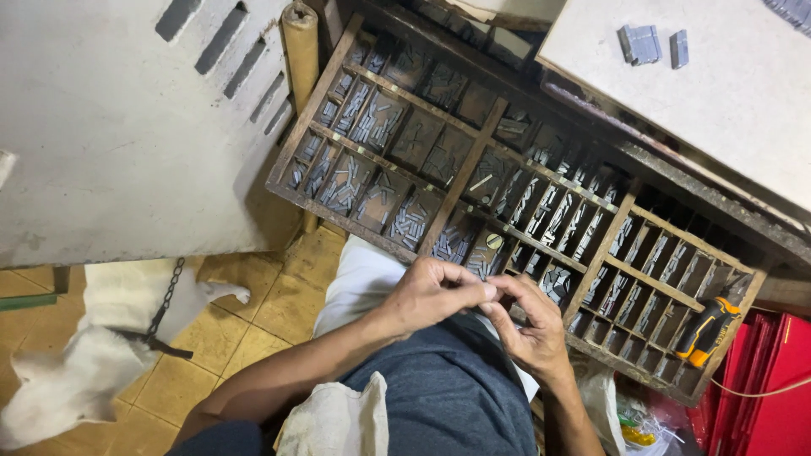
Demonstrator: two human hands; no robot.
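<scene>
Lower centre of frame: left hand [435,295] and right hand [528,325] meet fingertip to fingertip, fingers narrow, pinching something small and hidden, just below the type tray [473,165], whose compartments hold many metal sorts; progress cannot be judged.

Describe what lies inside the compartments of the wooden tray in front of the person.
The wooden tray holds small grey metal blocks; an orange-and-black tool lies at its right end. Both hands cover some near compartments.

left hand [431,295], right hand [532,325], fingertips together, over type case [473,160]
</scene>
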